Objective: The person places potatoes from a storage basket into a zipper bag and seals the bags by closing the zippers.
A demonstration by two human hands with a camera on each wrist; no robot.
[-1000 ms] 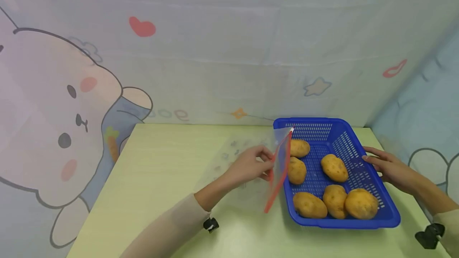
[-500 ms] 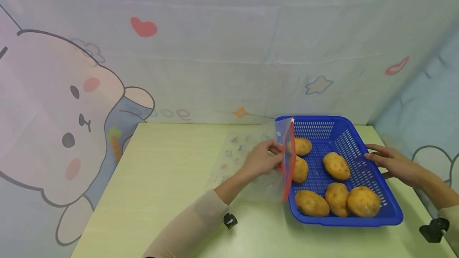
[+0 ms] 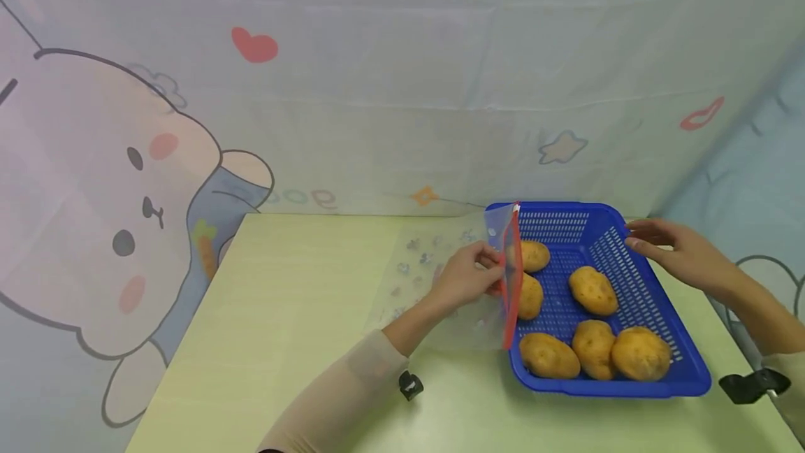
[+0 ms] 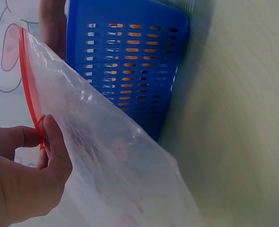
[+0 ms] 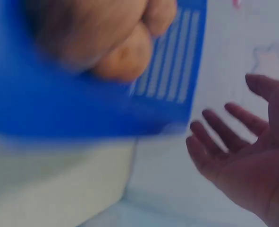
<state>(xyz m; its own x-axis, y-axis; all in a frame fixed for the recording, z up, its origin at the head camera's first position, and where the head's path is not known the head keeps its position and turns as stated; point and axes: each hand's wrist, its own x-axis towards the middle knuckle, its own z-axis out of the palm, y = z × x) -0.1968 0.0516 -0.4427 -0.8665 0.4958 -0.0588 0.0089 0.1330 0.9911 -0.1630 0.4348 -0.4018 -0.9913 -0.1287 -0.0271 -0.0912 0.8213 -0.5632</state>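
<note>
The left hand (image 3: 462, 279) is pinching the red zip edge of the clear bag (image 3: 440, 285), holding its mouth upright against the blue basket (image 3: 629, 268) of potatoes (image 3: 593, 290), apparently for filling. The right hand (image 3: 676, 252) is hovering open-fingered over the basket's far rim.

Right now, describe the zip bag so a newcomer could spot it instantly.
Start at the blue basket of potatoes on the pale green table. Against the basket's left wall stands a clear plastic bag, its mouth pinched up by the left hand. Its red zip strip and small printed shapes mark it out: nothing else here is see-through.
</note>
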